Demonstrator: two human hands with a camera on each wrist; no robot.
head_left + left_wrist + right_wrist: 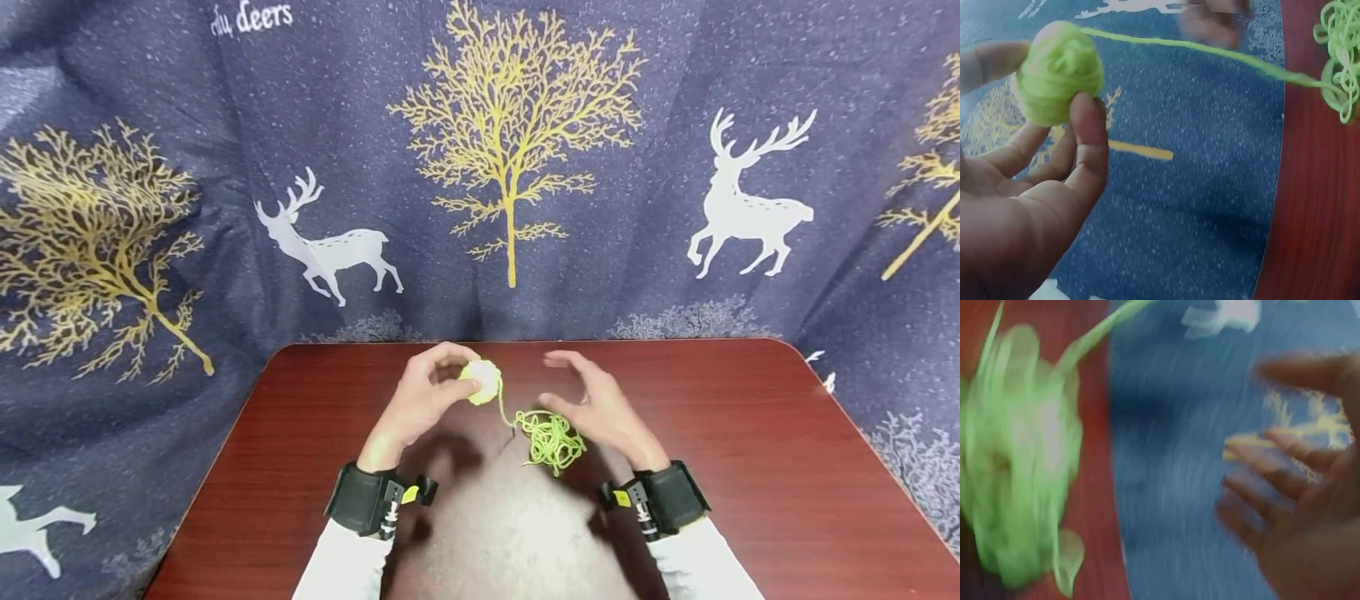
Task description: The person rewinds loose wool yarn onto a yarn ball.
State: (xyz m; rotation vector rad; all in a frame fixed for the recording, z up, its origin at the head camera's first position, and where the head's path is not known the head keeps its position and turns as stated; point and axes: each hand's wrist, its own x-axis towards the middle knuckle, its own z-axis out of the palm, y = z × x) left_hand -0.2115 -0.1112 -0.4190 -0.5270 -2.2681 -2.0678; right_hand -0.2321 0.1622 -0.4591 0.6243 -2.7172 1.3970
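Observation:
A small ball of lime-green yarn is pinched between the thumb and fingers of my left hand, held up over the table. From the ball a single strand runs across to a loose tangle of the same yarn on the tabletop. My right hand hovers beside and above that tangle, thumb and fingers spread apart with nothing between them. In the right wrist view the right hand and the tangle are blurred.
The reddish-brown table ends at a rounded back edge. Behind it hangs a dark blue cloth printed with white deer and golden trees. Each wrist wears a black strap with a small camera, over white sleeves.

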